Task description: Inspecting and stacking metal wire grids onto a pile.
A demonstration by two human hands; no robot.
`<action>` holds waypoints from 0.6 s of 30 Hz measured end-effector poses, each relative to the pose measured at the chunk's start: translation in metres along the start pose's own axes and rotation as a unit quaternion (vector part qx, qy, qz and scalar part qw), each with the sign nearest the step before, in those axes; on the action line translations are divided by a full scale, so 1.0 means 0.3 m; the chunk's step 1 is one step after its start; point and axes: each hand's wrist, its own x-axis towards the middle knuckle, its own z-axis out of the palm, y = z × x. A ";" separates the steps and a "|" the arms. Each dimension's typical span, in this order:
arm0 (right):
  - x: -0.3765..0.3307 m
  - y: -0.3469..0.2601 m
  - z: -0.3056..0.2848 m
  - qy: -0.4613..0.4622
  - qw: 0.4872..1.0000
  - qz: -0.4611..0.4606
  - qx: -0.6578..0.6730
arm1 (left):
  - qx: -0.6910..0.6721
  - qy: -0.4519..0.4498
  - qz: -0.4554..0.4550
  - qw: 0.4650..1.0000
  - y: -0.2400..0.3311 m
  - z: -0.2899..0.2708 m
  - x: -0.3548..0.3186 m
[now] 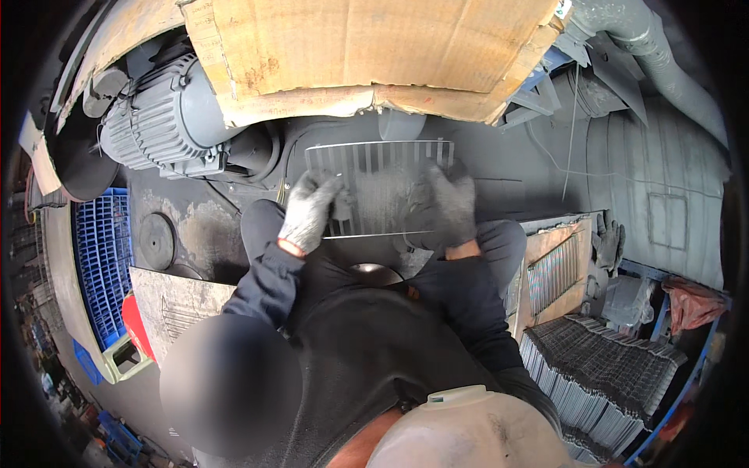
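Note:
A flat metal grate (376, 165) with thin parallel bars is held up over my lap, between my knees. My left hand (309, 209), in a pale grey work glove with darkened fingertips, is closed on the grate's left end. At the opposite end, my right hand (454, 204) grips the grate in a similar glove, smeared by motion. The bars in the middle look blurred too. Beneath the grate's lower edge, a shiny rounded surface (376, 273) shows in part between my thighs.
Ahead hangs a large cardboard sheet (374, 54), with a grey motor (160, 117) to its left. At right, similar grates (597, 378) are stacked high; another grate (554, 273) lies on a board. A blue plastic crate (104, 261) stands left; dark gloves (607, 242) lie far right.

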 end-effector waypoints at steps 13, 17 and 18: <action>0.004 0.007 0.014 -0.004 0.999 -0.038 -0.020 | 0.021 0.011 0.006 1.000 -0.028 -0.029 0.013; 0.030 0.032 -0.060 0.024 0.997 -0.058 -0.034 | 0.034 -0.007 0.022 0.999 -0.021 0.027 0.019; 0.036 0.023 -0.137 0.014 0.996 -0.086 -0.023 | 0.047 -0.013 0.031 0.998 -0.027 0.104 0.020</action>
